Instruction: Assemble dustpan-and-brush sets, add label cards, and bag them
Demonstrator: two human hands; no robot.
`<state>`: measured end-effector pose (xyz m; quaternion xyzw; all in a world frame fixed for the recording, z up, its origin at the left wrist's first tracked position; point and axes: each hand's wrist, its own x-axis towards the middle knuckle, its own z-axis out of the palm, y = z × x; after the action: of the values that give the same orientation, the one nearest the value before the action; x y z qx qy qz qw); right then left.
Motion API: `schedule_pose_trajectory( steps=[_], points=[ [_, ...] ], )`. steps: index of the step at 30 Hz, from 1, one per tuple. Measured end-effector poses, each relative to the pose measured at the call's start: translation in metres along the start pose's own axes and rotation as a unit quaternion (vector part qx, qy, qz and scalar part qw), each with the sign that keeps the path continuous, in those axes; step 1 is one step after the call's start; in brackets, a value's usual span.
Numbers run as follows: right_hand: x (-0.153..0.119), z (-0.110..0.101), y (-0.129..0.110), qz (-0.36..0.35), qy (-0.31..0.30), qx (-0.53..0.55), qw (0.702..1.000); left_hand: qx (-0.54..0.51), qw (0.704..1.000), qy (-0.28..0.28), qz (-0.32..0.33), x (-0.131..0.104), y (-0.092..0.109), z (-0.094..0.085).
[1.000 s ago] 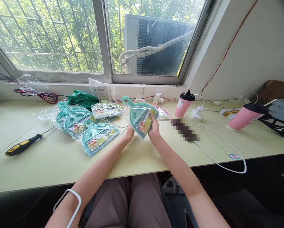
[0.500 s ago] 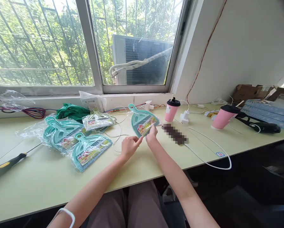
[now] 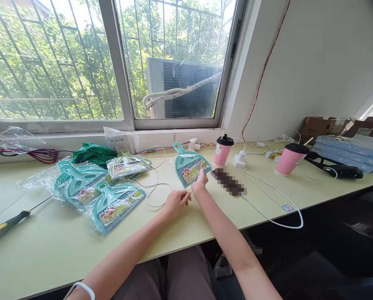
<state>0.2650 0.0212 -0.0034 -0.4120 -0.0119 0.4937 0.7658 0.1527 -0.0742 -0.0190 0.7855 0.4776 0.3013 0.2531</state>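
Observation:
My right hand (image 3: pixel 200 182) grips the lower edge of a teal dustpan-and-brush set (image 3: pixel 191 166) with a printed card, its looped handle pointing up and left. Just below and left of that set is my left hand (image 3: pixel 177 201), apart from it, with fingers bent and partly together; whether it holds anything small cannot be made out. To the left lie several more sets in clear plastic: a front teal one (image 3: pixel 118 207), a teal pile (image 3: pixel 80 183) behind it, and a paler green one (image 3: pixel 128 165).
A long screwdriver (image 3: pixel 8 221) lies at the left. Behind are a green bag (image 3: pixel 94 154) and coiled wires (image 3: pixel 46 155). Rightward are a pink cup (image 3: pixel 223 152), a blurred-out object (image 3: pixel 228 182) on a white cable, another pink cup (image 3: pixel 289 160) and blue boxes (image 3: pixel 349 151).
My left hand has let go of the set and drawn back slightly below it. The set now rests in my right hand alone. The view has shifted slightly.

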Motion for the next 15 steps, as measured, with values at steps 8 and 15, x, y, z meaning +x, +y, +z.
schedule_pose_trajectory(
  steps=[8, 15],
  points=[
    [-0.008, 0.002, -0.001, 0.027, -0.047, 0.017, 0.998, -0.134, 0.983, 0.095, -0.086, 0.012, -0.020, -0.012],
    [-0.022, -0.002, 0.019, 0.032, -0.088, -0.051, 0.994, -0.534, 0.834, 0.129, -0.056, 0.030, -0.039, -0.034]
  ],
)
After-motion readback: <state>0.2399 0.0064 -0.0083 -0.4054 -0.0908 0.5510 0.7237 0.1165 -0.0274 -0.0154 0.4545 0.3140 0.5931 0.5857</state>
